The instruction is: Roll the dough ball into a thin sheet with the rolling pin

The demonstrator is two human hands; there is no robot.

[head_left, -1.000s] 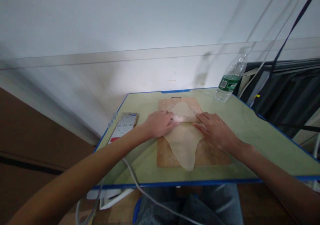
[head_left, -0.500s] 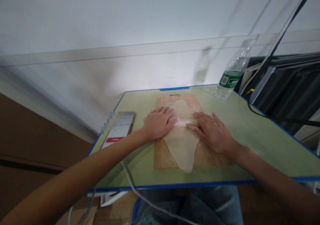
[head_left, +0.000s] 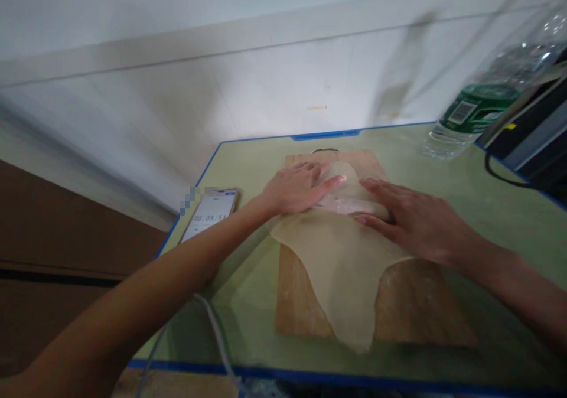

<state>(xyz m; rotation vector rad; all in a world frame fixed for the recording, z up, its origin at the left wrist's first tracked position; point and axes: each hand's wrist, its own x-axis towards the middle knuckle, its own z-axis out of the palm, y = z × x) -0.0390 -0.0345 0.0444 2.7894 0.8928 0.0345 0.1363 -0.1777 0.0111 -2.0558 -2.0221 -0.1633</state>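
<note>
A pale wooden rolling pin (head_left: 340, 205), dusted with white, lies crosswise on a thin sheet of dough (head_left: 339, 256). My left hand (head_left: 295, 188) presses over its left end, fingers pointing away and thumb raised along the dough. My right hand (head_left: 414, 218) grips the right end, fingers on the far side and thumb on the near side. Both hands hide the pin's ends. Beneath the dough is a wooden cutting board (head_left: 301, 303); a narrow tongue of dough reaches its near edge, and a wider flap spreads past its left edge.
A phone (head_left: 210, 212) showing a running timer lies left of the board, behind my left forearm. At the back right stands a clear bottle with a green label (head_left: 481, 108). A white cable (head_left: 217, 333) crosses the table's (head_left: 248, 286) near left edge. A white wall is behind.
The rolling pin and both hands have moved a little farther up the dough, away from me. More dough shows on the near side. My view has come closer and tilted.
</note>
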